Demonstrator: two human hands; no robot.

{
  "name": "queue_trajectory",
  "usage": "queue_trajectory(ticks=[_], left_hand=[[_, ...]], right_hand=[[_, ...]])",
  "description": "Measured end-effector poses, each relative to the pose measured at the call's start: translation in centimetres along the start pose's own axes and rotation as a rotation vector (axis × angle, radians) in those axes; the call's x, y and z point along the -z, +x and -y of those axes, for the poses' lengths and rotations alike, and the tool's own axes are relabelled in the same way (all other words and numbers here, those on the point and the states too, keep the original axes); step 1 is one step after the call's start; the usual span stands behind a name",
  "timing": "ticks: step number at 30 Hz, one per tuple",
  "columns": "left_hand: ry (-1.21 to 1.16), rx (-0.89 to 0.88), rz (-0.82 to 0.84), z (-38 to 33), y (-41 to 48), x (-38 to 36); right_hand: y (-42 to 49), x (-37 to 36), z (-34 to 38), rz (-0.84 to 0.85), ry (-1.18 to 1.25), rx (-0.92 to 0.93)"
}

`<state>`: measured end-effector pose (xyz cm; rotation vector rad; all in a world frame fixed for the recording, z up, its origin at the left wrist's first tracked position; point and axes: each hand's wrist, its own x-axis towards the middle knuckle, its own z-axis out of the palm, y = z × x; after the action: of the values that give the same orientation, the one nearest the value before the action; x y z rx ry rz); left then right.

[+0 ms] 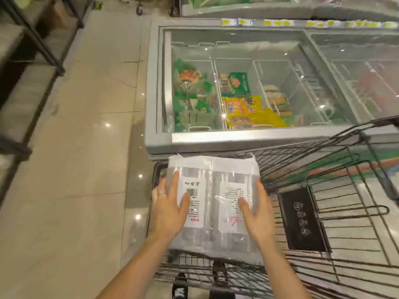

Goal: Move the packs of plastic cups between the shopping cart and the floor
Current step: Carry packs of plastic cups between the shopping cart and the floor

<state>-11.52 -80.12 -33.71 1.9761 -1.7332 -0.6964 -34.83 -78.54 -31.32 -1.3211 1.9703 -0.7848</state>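
1. Hands are both on the load. The left hand [167, 209] clasps the left edge of the packs of plastic cups [212, 190], with the thumb laid over the top label, the fingers running along and round the side, and a ring [161, 193] on one finger.
2. Far to the left stands a dark shelving rack [26, 50]. Between it and the cart runs the pale tiled floor [86, 147], glossy with lamp reflections.
3. The packs look like two clear-film sleeves lying side by side, white labels up. They are held over the near left corner of the cart, with the glass-topped freezer [157, 93] just beyond. I cannot tell whether their underside rests on the wire.
4. The right hand [257, 214] mirrors the left. Its thumb is on the top face and its fingers lie along the right edge, so the bundle is gripped from both sides.
5. I'd judge the bundle light for its bulk. The film looks slick and the cups inside are thin enough to crush. The middle seam could sag or let one sleeve slip against the other. The long sides are the place to hold, with the fingers tucked underneath and only a gentle squeeze.
6. On the right is the shopping cart [323, 223], a dark wire basket with a black panel [302, 219] on its folding flap. Its rim is close enough to snag the film on the way over.
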Motion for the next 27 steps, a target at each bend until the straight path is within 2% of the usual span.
queue_trajectory(ticks=[5, 9, 15, 18, 27], left_hand=[[0.067, 0.124, 0.042, 2.9, 1.1, -4.5], [0.105, 0.152, 0.033, 4.8, 3.3, -6.7], [0.092, 0.179, -0.027, 7.3, 5.0, -8.6], [-0.018, 0.196, -0.050, 7.4, 3.9, -9.2], [0.099, 0.276, 0.031, 6.5, 5.4, -8.8]], right_hand=[[3.4, -4.3, -4.4, 0.170, -0.032, -0.043], [6.7, -7.9, -6.9, 0.266, -0.031, -0.071], [8.8, -11.8, -8.6, 0.315, 0.008, -0.107], [8.2, -12.7, -9.6, 0.330, -0.097, -0.057], [9.5, -11.4, -8.3, 0.416, -0.325, -0.016]])
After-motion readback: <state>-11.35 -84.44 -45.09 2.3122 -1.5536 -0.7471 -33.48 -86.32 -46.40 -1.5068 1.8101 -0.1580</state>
